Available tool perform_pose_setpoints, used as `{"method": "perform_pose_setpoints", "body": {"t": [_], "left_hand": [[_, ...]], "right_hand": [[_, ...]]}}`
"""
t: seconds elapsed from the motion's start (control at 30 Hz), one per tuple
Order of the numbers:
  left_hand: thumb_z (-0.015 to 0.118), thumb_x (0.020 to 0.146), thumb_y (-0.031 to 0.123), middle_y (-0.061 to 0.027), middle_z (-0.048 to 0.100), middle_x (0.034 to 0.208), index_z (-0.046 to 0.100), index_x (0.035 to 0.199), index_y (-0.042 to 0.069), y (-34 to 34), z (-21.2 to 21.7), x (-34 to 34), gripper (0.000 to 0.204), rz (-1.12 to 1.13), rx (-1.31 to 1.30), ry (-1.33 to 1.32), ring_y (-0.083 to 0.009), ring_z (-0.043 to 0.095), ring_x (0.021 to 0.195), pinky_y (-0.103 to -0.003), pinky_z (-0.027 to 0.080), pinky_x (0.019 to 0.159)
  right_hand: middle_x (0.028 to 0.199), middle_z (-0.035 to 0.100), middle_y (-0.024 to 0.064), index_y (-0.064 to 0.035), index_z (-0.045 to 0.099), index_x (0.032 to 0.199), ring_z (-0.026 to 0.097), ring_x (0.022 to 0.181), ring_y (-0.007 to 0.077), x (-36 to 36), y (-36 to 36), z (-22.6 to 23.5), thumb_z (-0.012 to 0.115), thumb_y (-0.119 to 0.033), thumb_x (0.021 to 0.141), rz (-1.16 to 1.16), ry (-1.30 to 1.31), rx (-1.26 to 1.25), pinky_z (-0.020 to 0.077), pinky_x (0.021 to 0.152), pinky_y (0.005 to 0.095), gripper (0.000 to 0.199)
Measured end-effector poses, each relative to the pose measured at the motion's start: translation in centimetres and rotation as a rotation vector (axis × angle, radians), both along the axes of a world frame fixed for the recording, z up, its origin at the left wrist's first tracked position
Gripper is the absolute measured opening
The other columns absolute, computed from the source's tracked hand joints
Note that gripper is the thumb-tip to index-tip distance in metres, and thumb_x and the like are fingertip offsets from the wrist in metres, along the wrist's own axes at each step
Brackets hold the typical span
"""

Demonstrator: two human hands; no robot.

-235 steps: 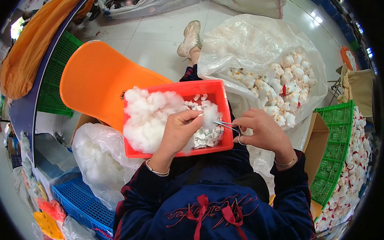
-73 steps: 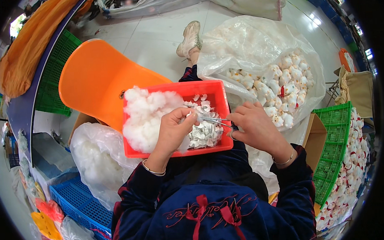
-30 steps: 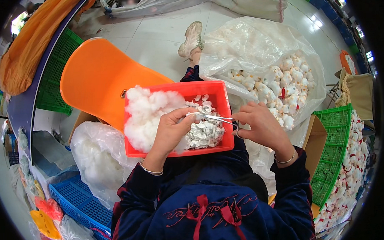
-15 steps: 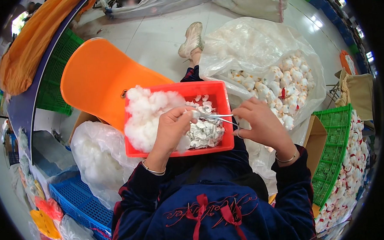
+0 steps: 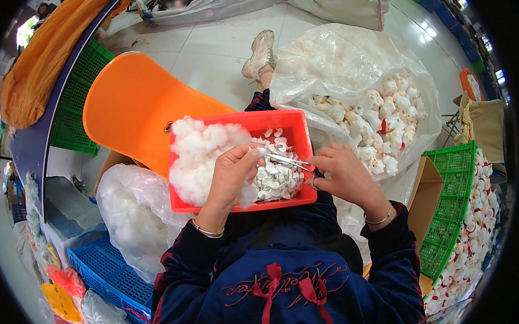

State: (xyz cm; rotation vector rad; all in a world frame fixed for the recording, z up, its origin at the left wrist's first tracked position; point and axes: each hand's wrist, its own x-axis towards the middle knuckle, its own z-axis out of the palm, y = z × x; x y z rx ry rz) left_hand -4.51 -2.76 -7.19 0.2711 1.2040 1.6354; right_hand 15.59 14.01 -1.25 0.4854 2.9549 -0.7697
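Tweezers [image 5: 287, 160] were pinched in the right hand [image 5: 342, 174], tips aimed at a small white piece closed in the left hand [image 5: 232, 176], both above the red tray [image 5: 295, 124] on the person's lap. White stuffing [image 5: 196, 154] filled the tray's left side, small white pieces [image 5: 276, 181] its right.

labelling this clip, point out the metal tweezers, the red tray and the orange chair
metal tweezers [image 5: 287, 161], head view, middle of the shafts
red tray [image 5: 300, 138], head view, bare right wall
orange chair [image 5: 131, 109], head view, middle of the seat shell
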Motion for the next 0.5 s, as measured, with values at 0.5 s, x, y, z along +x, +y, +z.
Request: {"method": "perform_pose_setpoints", "body": {"t": [0.5], "left_hand": [[0.065,0.095,0.001,-0.0113,0.075,0.092,0.068,0.121,-0.004,1.2,-1.7,2.8,0.027,0.276,0.042,1.02,-0.0121,0.068,0.081,-0.025,0.053,0.068]], "right_hand": [[0.066,0.055,0.0059,0.0014,0.061,0.091,0.051,0.064,0.0097,-1.7,-7.5,-3.4,0.07,-0.029,0.094,-0.338,0.093,-1.179,0.0433,0.058,0.0308,0.032]]}}
